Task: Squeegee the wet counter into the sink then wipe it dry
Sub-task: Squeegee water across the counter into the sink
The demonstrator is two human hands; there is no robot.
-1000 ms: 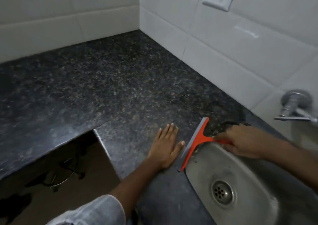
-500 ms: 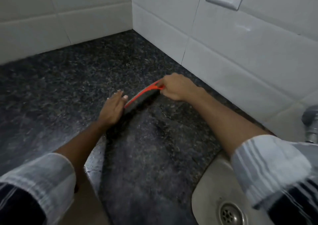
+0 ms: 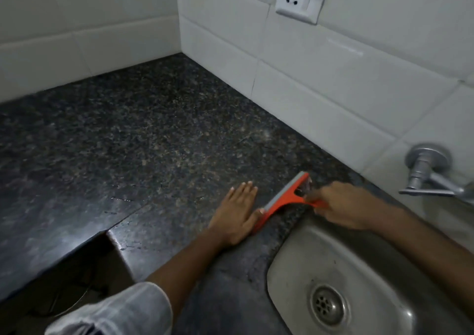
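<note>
An orange squeegee [image 3: 280,202] with a grey blade lies edge-down on the dark speckled granite counter [image 3: 154,139], just left of the steel sink [image 3: 302,255]. My right hand [image 3: 341,204] grips its handle from above the sink's rim. My left hand [image 3: 238,216] rests flat on the counter, fingers together, its thumb touching the near end of the squeegee's blade. A few water streaks shine on the counter near the front edge.
White tiled walls meet in a corner behind the counter. A wall socket [image 3: 298,0] sits high on the right wall and a metal tap [image 3: 431,175] juts over the sink. A dark cut-out [image 3: 64,278] opens in the counter's front at lower left.
Half a second ago both hands held the squeegee far back near the right wall. Now the squeegee and both hands have come back toward the sink's edge.
</note>
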